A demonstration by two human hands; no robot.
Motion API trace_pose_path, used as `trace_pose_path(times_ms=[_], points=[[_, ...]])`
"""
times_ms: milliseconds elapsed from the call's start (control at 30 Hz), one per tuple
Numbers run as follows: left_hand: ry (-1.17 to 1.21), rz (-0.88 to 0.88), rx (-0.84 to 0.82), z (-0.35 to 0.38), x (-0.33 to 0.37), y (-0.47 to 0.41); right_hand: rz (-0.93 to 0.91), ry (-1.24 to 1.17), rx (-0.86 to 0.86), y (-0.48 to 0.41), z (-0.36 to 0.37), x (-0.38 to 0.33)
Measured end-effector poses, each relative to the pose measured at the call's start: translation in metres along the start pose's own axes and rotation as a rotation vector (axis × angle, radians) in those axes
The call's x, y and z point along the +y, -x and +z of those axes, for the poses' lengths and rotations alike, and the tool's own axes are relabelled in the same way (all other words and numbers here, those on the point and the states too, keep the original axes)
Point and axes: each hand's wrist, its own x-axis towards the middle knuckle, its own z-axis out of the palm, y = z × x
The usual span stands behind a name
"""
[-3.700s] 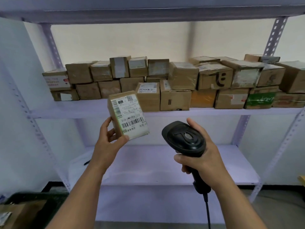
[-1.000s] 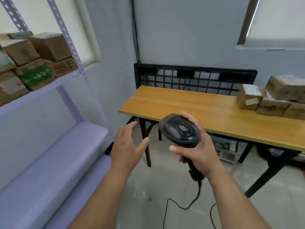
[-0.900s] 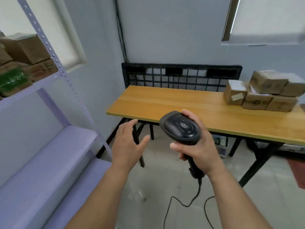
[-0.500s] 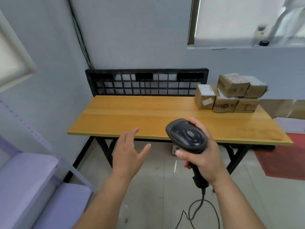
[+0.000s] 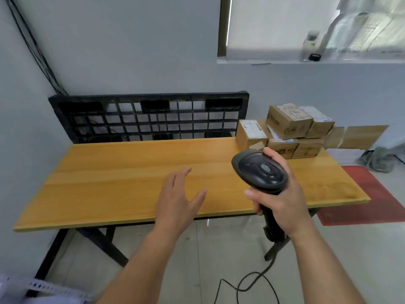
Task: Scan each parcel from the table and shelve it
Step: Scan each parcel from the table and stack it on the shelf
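Note:
A small stack of brown cardboard parcels (image 5: 287, 130) sits at the far right corner of the wooden table (image 5: 122, 176). My right hand (image 5: 282, 198) is shut on a black handheld barcode scanner (image 5: 259, 171), held upright over the table's right half, just in front of the parcels. My left hand (image 5: 178, 200) hovers open over the table's front edge near the middle, fingers spread, holding nothing. Only a corner of the lilac shelf (image 5: 32, 290) shows at the bottom left.
A black plastic grid pallet (image 5: 151, 116) leans against the wall behind the table. The scanner's cable (image 5: 245, 284) trails on the tiled floor. A red mat (image 5: 372, 194) lies on the floor to the right, with flattened cardboard (image 5: 359, 137) against the wall.
The view has swung from the shelf to the table. The parcel that my left hand held earlier is gone from it. Both hands are now closer to the table and the stacked parcels.

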Motion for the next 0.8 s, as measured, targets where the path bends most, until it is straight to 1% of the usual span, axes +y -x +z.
trace_pose_path(times_ms=[200,400,633,800], points=[[0.006,0.056,-0.077,0.036,0.015,-0.045,0.015,0.020,0.091,-0.035,-0.029,0.010],[-0.008,0.082,-0.080,0.076,0.043,-0.095,0.031,0.015,0.115,-0.084,-0.076,0.028],[0.007,0.060,-0.096,0.143,0.104,-0.158,0.061,0.016,0.104,-0.159,-0.156,0.050],[0.103,0.013,-0.149,0.203,0.151,-0.206,0.087,0.011,0.100,-0.207,-0.212,0.066]])
